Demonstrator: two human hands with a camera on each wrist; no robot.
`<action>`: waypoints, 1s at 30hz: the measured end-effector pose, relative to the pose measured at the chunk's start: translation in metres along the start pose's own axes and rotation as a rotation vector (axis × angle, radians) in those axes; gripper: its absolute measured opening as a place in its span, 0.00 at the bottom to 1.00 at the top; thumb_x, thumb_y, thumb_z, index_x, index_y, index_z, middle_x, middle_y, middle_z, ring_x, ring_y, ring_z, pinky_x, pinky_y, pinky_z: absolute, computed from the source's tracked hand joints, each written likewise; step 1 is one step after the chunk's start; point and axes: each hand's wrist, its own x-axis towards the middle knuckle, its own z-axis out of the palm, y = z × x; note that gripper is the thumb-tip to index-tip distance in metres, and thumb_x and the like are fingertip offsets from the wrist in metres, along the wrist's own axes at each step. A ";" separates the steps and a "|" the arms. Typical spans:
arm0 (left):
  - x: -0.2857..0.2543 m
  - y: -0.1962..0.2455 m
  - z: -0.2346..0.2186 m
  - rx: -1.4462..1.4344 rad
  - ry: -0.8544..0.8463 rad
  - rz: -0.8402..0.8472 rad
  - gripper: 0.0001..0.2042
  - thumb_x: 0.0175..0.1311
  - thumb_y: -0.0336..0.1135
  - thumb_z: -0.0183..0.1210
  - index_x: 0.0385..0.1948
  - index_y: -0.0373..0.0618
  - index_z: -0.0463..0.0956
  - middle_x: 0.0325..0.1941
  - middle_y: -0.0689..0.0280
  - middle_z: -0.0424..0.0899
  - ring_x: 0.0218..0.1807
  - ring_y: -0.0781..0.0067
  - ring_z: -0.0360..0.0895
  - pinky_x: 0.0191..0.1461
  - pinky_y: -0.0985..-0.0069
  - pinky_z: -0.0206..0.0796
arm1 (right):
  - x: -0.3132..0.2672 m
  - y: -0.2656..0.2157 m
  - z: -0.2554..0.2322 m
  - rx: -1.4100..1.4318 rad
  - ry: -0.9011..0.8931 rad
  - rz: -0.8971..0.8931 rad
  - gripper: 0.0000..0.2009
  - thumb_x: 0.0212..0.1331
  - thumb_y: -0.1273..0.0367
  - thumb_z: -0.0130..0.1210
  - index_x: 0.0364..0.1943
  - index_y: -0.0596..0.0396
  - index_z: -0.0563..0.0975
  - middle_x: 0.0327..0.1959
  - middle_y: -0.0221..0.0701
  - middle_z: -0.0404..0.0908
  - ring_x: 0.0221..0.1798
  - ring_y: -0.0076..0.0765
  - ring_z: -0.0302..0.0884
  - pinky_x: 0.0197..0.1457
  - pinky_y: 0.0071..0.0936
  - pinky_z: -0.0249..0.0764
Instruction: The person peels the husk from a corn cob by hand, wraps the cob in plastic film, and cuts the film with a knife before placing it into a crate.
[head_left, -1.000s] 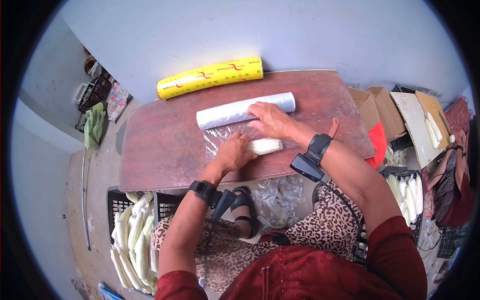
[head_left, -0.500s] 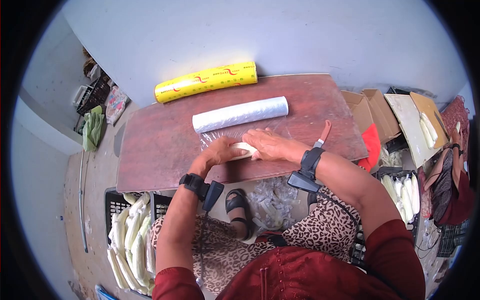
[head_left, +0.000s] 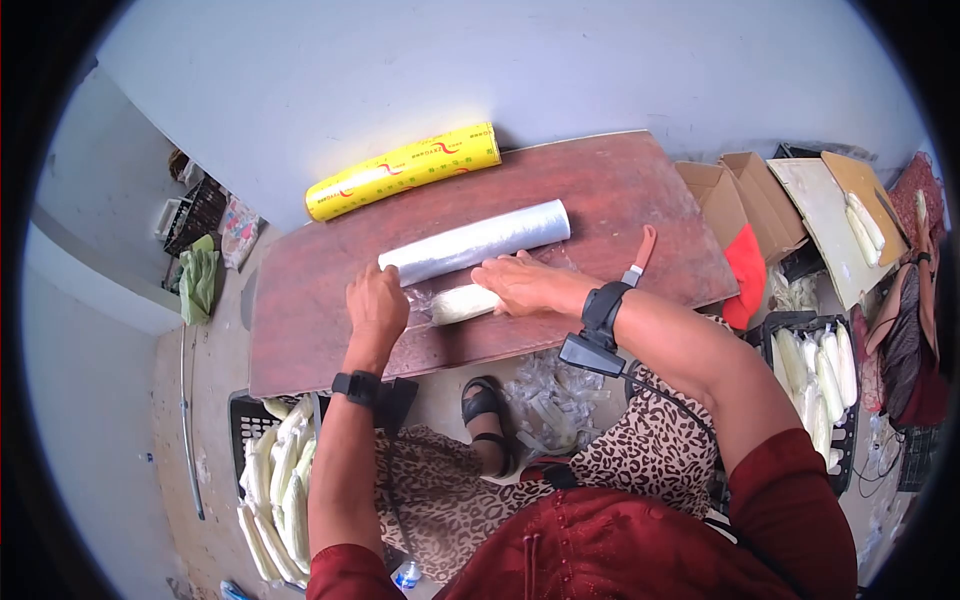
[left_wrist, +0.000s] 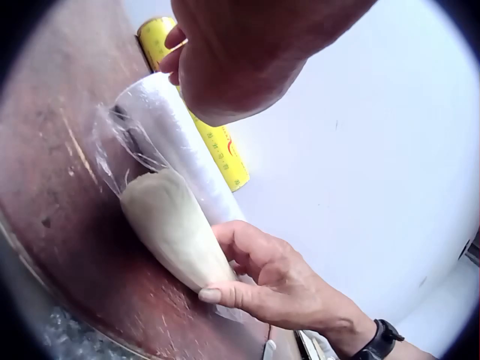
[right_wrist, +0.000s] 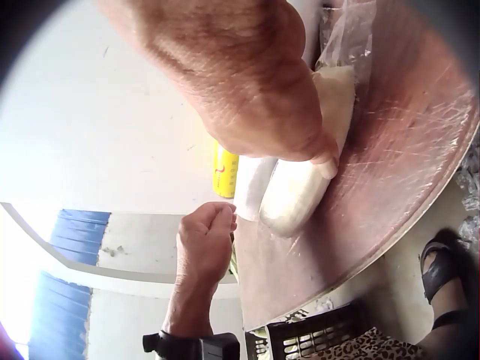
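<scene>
A pale peeled corn cob point(head_left: 465, 304) lies on the red-brown table point(head_left: 310, 335), just in front of the white film roll point(head_left: 480, 242). The right hand point(head_left: 525, 285) grips its right end, thumb on the near side, as the left wrist view also shows on the cob point(left_wrist: 169, 225). Clear film point(left_wrist: 109, 154) lies loosely around the cob's other end. The left hand point(head_left: 378, 310) is at the roll's left end, apart from the cob, its fingers curled in the right wrist view point(right_wrist: 204, 244); nothing is plainly visible in them.
A yellow printed roll point(head_left: 400, 172) lies by the wall behind. A knife with a red handle point(head_left: 646, 248) is at the table's right. Crates of corn stand at left point(head_left: 275, 480) and right point(head_left: 820, 375). Crumpled plastic point(head_left: 550, 405) lies on the floor, near cardboard boxes point(head_left: 715, 205).
The left hand has let go of the cob and moved up and left to the roll's end. The cob shows more and lies further left; the right hand stays on it.
</scene>
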 end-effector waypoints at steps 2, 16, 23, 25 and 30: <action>-0.005 0.025 -0.014 -0.215 0.069 0.102 0.07 0.58 0.34 0.55 0.32 0.41 0.78 0.41 0.53 0.80 0.45 0.51 0.76 0.48 0.58 0.67 | 0.000 -0.002 -0.005 -0.006 -0.027 0.016 0.17 0.53 0.69 0.63 0.43 0.57 0.70 0.49 0.40 0.74 0.59 0.52 0.69 0.57 0.58 0.65; -0.044 0.092 0.016 -0.371 0.041 0.218 0.27 0.47 0.39 0.68 0.49 0.42 0.69 0.46 0.57 0.74 0.54 0.54 0.68 0.61 0.59 0.55 | 0.005 0.001 0.000 0.150 -0.067 0.097 0.16 0.49 0.65 0.64 0.41 0.58 0.76 0.46 0.44 0.81 0.54 0.51 0.76 0.51 0.51 0.70; -0.048 0.092 0.013 -0.359 -0.015 0.216 0.26 0.47 0.44 0.68 0.46 0.42 0.70 0.45 0.59 0.74 0.52 0.55 0.69 0.61 0.58 0.55 | -0.009 -0.012 -0.018 0.039 0.053 0.050 0.18 0.46 0.66 0.66 0.41 0.57 0.76 0.46 0.40 0.78 0.56 0.50 0.71 0.55 0.51 0.65; -0.048 0.093 0.015 -0.345 0.001 0.210 0.26 0.46 0.45 0.68 0.45 0.42 0.71 0.44 0.59 0.74 0.52 0.55 0.69 0.60 0.59 0.56 | -0.006 -0.001 -0.027 -0.027 0.236 0.026 0.19 0.47 0.65 0.67 0.43 0.55 0.75 0.48 0.38 0.76 0.57 0.48 0.68 0.56 0.50 0.63; -0.044 0.095 0.012 -0.305 -0.018 0.214 0.26 0.46 0.47 0.69 0.43 0.43 0.71 0.44 0.60 0.75 0.52 0.56 0.69 0.59 0.60 0.57 | 0.000 0.032 -0.038 -0.204 0.309 0.169 0.28 0.45 0.63 0.69 0.53 0.50 0.71 0.51 0.33 0.71 0.60 0.40 0.63 0.57 0.47 0.58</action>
